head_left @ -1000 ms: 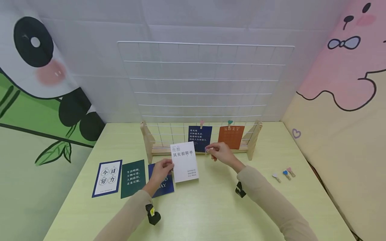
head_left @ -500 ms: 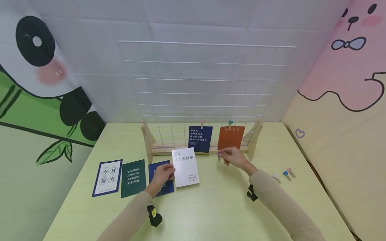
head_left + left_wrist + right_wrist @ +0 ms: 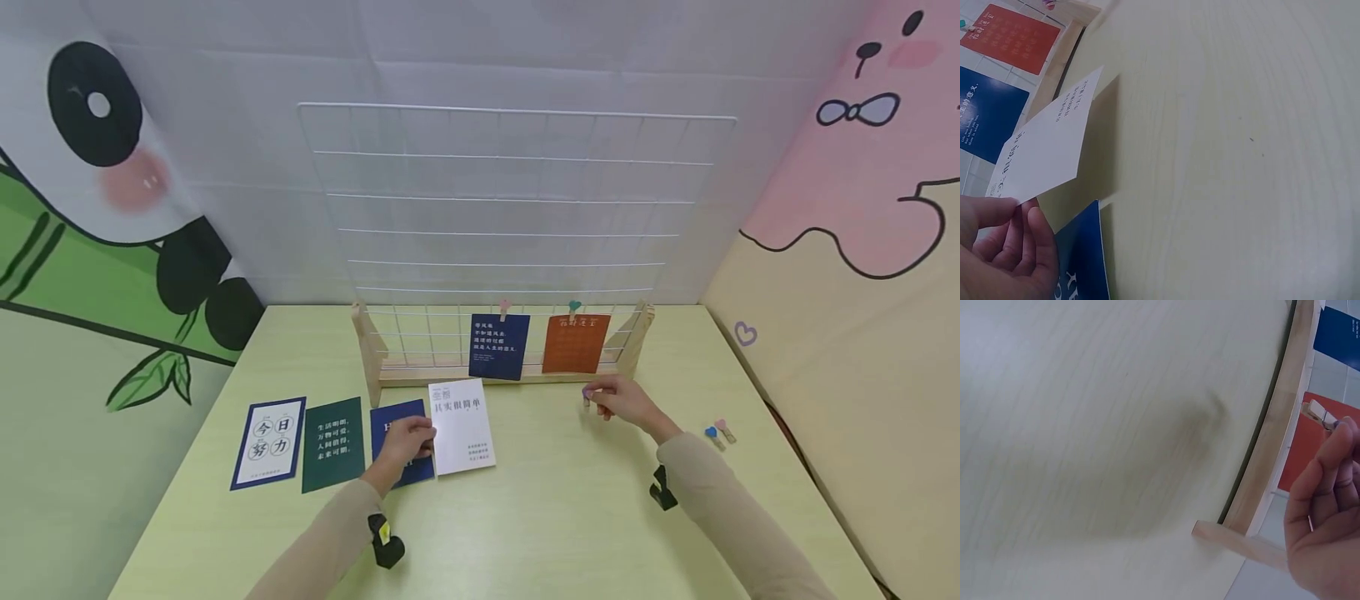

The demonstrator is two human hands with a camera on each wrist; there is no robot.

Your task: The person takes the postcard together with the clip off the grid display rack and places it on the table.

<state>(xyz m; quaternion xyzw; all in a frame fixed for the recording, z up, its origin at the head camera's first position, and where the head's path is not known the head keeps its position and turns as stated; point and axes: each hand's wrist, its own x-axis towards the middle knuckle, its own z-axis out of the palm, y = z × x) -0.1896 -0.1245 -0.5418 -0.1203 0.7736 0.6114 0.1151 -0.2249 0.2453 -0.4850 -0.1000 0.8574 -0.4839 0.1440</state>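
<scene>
My left hand (image 3: 403,450) pinches the left edge of a white card (image 3: 463,433) with printed characters, holding it tilted above the table in the left wrist view. Beneath that hand, partly covered, lies a blue card (image 3: 397,410). My right hand (image 3: 628,404) pinches a small wooden clothespin (image 3: 1317,411) with a purple top, in front of the rack's right end. On the white wire rack (image 3: 420,337) hang a dark blue card (image 3: 498,348) under a pink-heart clothespin (image 3: 504,310) and an orange card (image 3: 574,344) under a green-heart clothespin (image 3: 573,310).
Left on the table (image 3: 540,533) lie a green card (image 3: 333,444) and a blue-bordered white card (image 3: 267,442). Two loose clothespins, one with a blue heart (image 3: 714,437) and one with a pink heart (image 3: 725,430), lie at the right. The rack has wooden side feet (image 3: 366,358).
My right hand has moved right with the clothespin, away from the white card. The left hand has lowered the white card slightly towards me. A white-topped clothespin at right is now out of sight.
</scene>
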